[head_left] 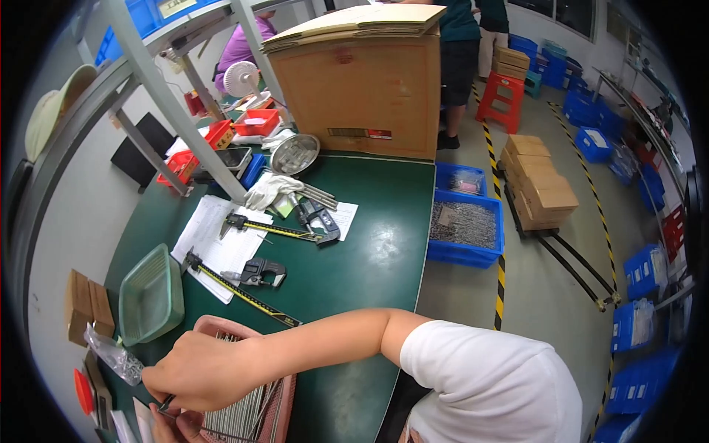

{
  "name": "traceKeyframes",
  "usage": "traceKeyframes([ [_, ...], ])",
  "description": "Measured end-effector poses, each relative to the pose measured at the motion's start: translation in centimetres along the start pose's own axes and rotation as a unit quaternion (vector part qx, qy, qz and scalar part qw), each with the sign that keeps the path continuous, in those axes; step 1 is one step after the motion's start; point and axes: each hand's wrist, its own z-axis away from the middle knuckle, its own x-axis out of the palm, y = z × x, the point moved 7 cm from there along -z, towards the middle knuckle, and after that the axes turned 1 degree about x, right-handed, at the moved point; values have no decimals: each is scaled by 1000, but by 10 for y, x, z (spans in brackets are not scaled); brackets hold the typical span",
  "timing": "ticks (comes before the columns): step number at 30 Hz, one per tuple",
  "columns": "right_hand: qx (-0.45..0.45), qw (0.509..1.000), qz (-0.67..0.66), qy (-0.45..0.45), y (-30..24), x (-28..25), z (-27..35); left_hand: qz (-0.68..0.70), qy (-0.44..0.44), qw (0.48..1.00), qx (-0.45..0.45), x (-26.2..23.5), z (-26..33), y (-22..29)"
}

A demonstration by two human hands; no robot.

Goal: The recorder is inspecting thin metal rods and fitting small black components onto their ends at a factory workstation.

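Note:
My right hand [199, 369] reaches across the near left of the table, over a pink plastic basket [286, 399] filled with thin metal rods [247, 415]. Its fingers are closed, with a small dark piece showing at their tips that I cannot name. Just below, at the picture's lower edge, my left hand [177, 430] pinches a thin metal rod [214, 433] between finger and thumb. The two hands' fingertips are close together near the rod's end. Part of my left hand is cut off by the edge. Beside my right hand lies a clear plastic bag [114, 354] of small parts.
A green basket [177, 284] stands on the left. Two calipers [240, 288], micrometers [262, 272], papers [203, 221] and white gloves [272, 190] lie mid-table. A large cardboard box [358, 96] stands at the back. Blue bins [465, 255] sit beside the table's right edge.

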Motion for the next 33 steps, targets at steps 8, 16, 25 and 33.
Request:
traceKeyframes([
  [8,-24,999,-21,37,-1,2,1,-34,10,999,-17,-3,2,-1],
  [16,-48,998,-30,36,0,2,1,-32,-11,999,-5,-2,3,-3],
  [25,-30,998,-39,33,0,3,-1,-25,-2,1000,19,-2,-1,2],
  [33,-2,997,-12,71,0,-1,1,6,3,1000,9,1,-3,7],
])
